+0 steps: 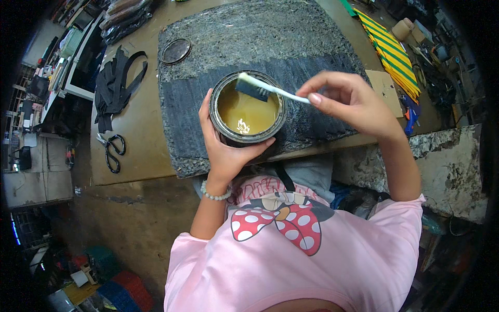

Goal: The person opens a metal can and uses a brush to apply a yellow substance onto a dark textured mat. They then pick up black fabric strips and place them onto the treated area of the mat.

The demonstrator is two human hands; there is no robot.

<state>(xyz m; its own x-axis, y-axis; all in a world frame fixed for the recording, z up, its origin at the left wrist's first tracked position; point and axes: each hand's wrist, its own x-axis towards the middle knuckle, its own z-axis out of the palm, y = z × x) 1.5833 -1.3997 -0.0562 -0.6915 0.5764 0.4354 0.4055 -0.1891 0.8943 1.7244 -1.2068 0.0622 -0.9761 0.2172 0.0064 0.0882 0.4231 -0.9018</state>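
My left hand [228, 152] is wrapped round the near left side of an open tin can [248, 137], which holds a yellowish, glossy liquid [244, 115]. Between the thumb and fingers of my right hand [343, 99] is the white handle of a toothbrush [283, 92]. Its dark bristles hang over the can's mouth, pointing down toward the liquid; whether they touch it I cannot tell. Under the can lies a dark, stained board [208, 99] with black strips of material across its near part. The can's round lid [175, 51] rests on the board's far left.
Left of the board, black-handled scissors [112, 151] and a bundle of black straps [115, 86] lie on the brown table [138, 161]. At the right are a cardboard piece [384, 92], a blue glue gun [411, 115] and yellow-and-green striped fabric [389, 51]. Plastic-wrapped material [125, 18] sits at the far left.
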